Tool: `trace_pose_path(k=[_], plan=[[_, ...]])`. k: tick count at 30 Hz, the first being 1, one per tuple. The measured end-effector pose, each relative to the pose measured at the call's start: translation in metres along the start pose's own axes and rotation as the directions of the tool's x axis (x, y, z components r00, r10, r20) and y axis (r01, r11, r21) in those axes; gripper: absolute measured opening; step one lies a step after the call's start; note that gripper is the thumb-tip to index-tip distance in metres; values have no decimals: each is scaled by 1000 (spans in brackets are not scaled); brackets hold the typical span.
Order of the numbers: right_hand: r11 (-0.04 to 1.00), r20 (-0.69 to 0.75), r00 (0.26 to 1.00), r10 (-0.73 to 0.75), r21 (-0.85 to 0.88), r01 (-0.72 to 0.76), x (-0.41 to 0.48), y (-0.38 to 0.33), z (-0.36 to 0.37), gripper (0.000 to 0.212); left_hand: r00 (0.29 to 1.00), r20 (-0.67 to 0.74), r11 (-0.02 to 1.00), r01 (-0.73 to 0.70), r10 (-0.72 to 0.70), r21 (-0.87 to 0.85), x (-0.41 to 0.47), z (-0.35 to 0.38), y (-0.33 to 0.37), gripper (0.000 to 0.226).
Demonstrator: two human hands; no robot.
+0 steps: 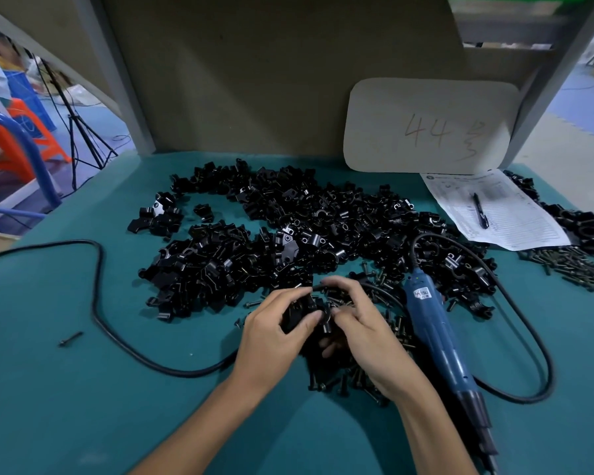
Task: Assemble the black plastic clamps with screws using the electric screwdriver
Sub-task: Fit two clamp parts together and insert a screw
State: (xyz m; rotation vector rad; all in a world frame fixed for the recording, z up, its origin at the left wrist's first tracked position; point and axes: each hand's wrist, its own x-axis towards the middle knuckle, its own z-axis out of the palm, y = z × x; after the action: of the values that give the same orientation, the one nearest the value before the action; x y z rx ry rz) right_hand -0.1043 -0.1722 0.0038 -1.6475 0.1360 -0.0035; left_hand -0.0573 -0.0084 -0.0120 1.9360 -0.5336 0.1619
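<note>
Here, left hand [271, 334], right hand [364, 327], both curled round one black clamp [300, 311], screwdriver [436, 334] alongside.

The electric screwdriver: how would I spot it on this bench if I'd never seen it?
Start at the teal table, then look right of the person's right hand. The electric screwdriver lies there among loose screws, beside the heap of black clamps. It is the only blue thing on the table: long, tube-shaped, trailing a black cord.

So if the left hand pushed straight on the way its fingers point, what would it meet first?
Likely the right hand, just beyond the clamp the left hand grips; depth is unclear.
</note>
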Motion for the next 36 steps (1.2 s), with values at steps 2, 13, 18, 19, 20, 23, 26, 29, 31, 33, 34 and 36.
trace_pose_path(k=[2, 13, 18, 19, 20, 23, 26, 29, 31, 33, 34, 36], plan=[[999, 54, 999, 2, 39, -4, -2, -1, 0, 49, 999, -11, 998, 52, -52, -23, 1, 0, -3, 38], [972, 130, 991, 34, 228, -64, -5, -6, -6, 32, 997, -30, 992, 71, -74, -100, 1, 2, -9, 33], [969, 48, 997, 66, 236, -75, -2, -4, -1, 21, 999, -32, 995, 40, -43, -91, 1, 1, -6, 36], [974, 30, 997, 67, 214, -72, -1, -3, 0, 19, 999, -28, 996, 29, -31, -89, 1, 1, -5, 39], [980, 12, 998, 68, 184, -69, 0, -2, 0, 20, 1000, -21, 996, 15, -17, -87, 1, 1, -5, 41], [995, -6, 999, 54, 83, -53, 1, -1, 0, 28, 1000, 1, 995, 2, -1, -100, 1, 1, -5, 39], [994, 8, 1000, 25, 104, -26, 1, -1, -1, 32, 1000, 1, 995, -27, 27, -95, 1, 0, -4, 37], [990, 10, 1000, 30, 139, -31, 1, -1, 1, 31, 998, -5, 994, -60, 60, -88, 1, 1, -3, 36], [987, 5, 999, 37, 158, -38, 2, 0, 2, 30, 998, -8, 993, -58, 58, -101, 2, 1, -4, 36], [981, 3, 999, 48, 187, -47, 3, 1, 3, 29, 999, -10, 991, -51, 50, -121, 2, 0, -6, 36], [978, 4, 999, 50, 201, -50, 3, 1, 3, 29, 999, -9, 990, -44, 43, -131, 2, 1, -6, 37], [974, 7, 999, 51, 222, -51, 2, 1, 2, 27, 1000, -9, 987, -26, 25, -158, 1, 1, -8, 40]])
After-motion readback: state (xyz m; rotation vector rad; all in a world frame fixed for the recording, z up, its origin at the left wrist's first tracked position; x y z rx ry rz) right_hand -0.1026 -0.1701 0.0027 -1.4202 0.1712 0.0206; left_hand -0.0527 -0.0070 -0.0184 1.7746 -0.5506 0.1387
